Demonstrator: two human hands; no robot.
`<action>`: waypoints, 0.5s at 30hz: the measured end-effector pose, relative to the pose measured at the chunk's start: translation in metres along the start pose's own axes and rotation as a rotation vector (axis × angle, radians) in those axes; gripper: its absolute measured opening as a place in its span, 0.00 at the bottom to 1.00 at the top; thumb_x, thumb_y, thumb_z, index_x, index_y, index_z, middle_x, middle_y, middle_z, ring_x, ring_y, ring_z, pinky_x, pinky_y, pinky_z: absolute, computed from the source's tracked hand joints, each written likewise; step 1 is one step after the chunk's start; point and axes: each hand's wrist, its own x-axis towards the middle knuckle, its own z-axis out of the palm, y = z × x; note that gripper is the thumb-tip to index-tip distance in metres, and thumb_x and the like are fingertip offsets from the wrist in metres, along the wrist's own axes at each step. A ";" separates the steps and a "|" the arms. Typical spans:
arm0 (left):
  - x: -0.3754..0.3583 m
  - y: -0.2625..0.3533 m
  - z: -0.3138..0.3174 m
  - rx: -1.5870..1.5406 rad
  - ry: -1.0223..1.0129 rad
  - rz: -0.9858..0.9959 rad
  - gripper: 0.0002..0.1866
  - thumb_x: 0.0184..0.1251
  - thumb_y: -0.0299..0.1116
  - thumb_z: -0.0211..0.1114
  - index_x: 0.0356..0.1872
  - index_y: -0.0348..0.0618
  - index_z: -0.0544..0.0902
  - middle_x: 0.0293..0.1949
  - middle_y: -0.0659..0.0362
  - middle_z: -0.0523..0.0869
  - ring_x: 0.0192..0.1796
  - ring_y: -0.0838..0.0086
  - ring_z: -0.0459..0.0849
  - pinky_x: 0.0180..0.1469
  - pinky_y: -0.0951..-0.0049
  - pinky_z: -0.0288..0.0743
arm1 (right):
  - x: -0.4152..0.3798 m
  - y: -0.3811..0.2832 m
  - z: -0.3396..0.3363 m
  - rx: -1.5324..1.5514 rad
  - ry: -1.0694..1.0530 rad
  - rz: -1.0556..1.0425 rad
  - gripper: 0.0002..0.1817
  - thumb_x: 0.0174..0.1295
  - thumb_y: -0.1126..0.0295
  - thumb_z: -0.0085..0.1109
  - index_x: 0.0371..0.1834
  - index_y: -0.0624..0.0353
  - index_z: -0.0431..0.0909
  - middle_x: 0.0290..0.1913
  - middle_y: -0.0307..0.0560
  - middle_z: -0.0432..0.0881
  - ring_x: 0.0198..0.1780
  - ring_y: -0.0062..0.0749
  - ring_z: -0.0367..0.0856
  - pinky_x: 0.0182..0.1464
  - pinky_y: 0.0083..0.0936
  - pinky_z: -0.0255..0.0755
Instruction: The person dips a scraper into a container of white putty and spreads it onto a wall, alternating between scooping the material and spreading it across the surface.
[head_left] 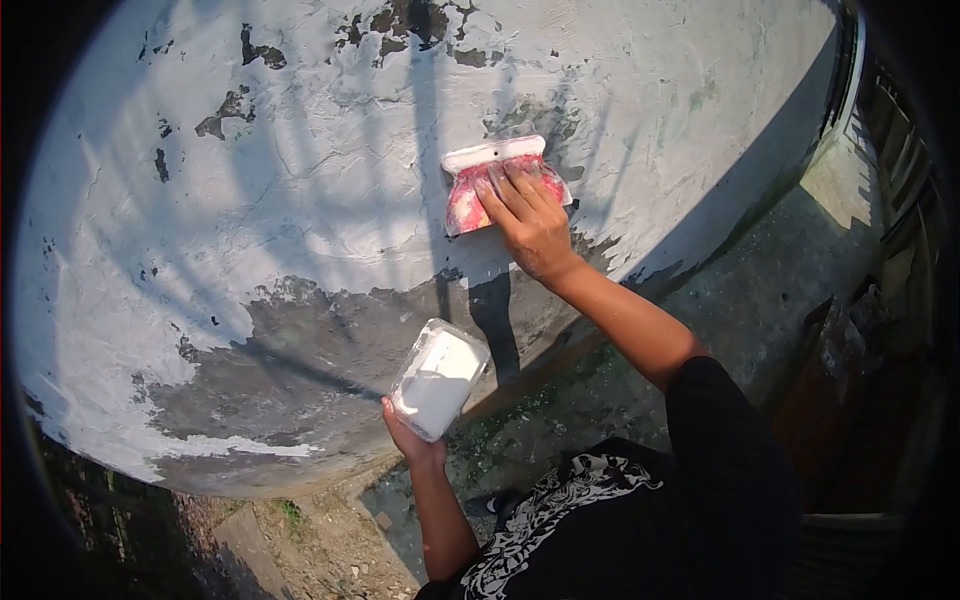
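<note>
Right hand (538,228): fingers grasping the red-and-white scraper (497,186), held against the patchy white wall (330,190) | Left hand (418,432): supporting the clear container (438,380) of white paste (445,365), tilted, below the scraper, near the wall's bare grey area (300,365); exact finger grip there cannot be told

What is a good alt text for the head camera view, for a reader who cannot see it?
A person's right hand holds a wide red and white scraper against a patchy white and grey wall, while the left hand holds a tub of white paste lower in the view.
</note>
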 end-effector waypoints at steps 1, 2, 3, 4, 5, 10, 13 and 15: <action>0.002 -0.001 -0.002 -0.002 -0.006 -0.007 0.33 0.83 0.58 0.36 0.70 0.43 0.72 0.65 0.54 0.78 0.67 0.60 0.77 0.69 0.56 0.69 | -0.016 -0.003 0.010 -0.009 -0.004 -0.001 0.22 0.57 0.78 0.62 0.57 0.59 0.85 0.56 0.56 0.86 0.59 0.49 0.85 0.63 0.41 0.76; 0.005 -0.004 -0.006 -0.004 -0.018 0.002 0.33 0.83 0.58 0.36 0.70 0.43 0.72 0.66 0.54 0.78 0.67 0.60 0.77 0.69 0.56 0.69 | -0.039 -0.011 0.019 -0.010 -0.076 -0.061 0.22 0.57 0.77 0.62 0.58 0.58 0.85 0.57 0.56 0.86 0.60 0.50 0.84 0.63 0.41 0.76; 0.006 -0.005 -0.010 -0.003 -0.033 0.010 0.33 0.83 0.58 0.36 0.70 0.44 0.72 0.66 0.55 0.78 0.67 0.61 0.77 0.68 0.56 0.70 | -0.059 -0.017 0.022 -0.015 -0.149 -0.117 0.23 0.57 0.76 0.61 0.58 0.57 0.84 0.59 0.57 0.85 0.60 0.50 0.84 0.64 0.41 0.76; 0.006 -0.006 -0.012 -0.004 -0.044 0.002 0.33 0.83 0.58 0.36 0.70 0.44 0.72 0.66 0.55 0.78 0.67 0.61 0.77 0.68 0.56 0.70 | -0.076 -0.023 0.016 -0.028 -0.151 -0.116 0.23 0.57 0.76 0.61 0.58 0.57 0.84 0.59 0.57 0.85 0.60 0.50 0.84 0.64 0.41 0.76; 0.005 -0.006 -0.013 -0.011 -0.024 0.003 0.33 0.83 0.59 0.36 0.71 0.44 0.71 0.66 0.55 0.78 0.67 0.61 0.77 0.68 0.56 0.70 | -0.092 -0.027 0.008 0.018 -0.212 -0.122 0.22 0.57 0.76 0.61 0.58 0.57 0.84 0.58 0.56 0.85 0.61 0.50 0.84 0.64 0.40 0.76; 0.001 -0.009 -0.008 -0.031 0.007 -0.019 0.35 0.82 0.61 0.36 0.72 0.45 0.70 0.66 0.55 0.77 0.66 0.60 0.77 0.66 0.54 0.70 | -0.055 -0.007 -0.024 0.063 -0.079 0.128 0.19 0.56 0.77 0.60 0.53 0.58 0.84 0.54 0.54 0.88 0.58 0.47 0.86 0.59 0.40 0.80; 0.004 -0.016 -0.015 -0.020 -0.015 -0.014 0.35 0.82 0.61 0.36 0.72 0.44 0.70 0.67 0.55 0.77 0.67 0.59 0.76 0.67 0.54 0.70 | -0.009 0.029 -0.024 -0.039 0.183 0.174 0.18 0.55 0.79 0.61 0.51 0.60 0.85 0.52 0.55 0.88 0.55 0.48 0.88 0.55 0.39 0.82; 0.005 -0.019 -0.014 -0.024 -0.013 -0.023 0.35 0.82 0.61 0.36 0.72 0.44 0.70 0.67 0.54 0.77 0.67 0.59 0.76 0.66 0.54 0.70 | -0.006 0.038 -0.010 -0.076 0.180 0.206 0.18 0.55 0.80 0.62 0.51 0.61 0.85 0.52 0.56 0.88 0.55 0.49 0.88 0.54 0.39 0.82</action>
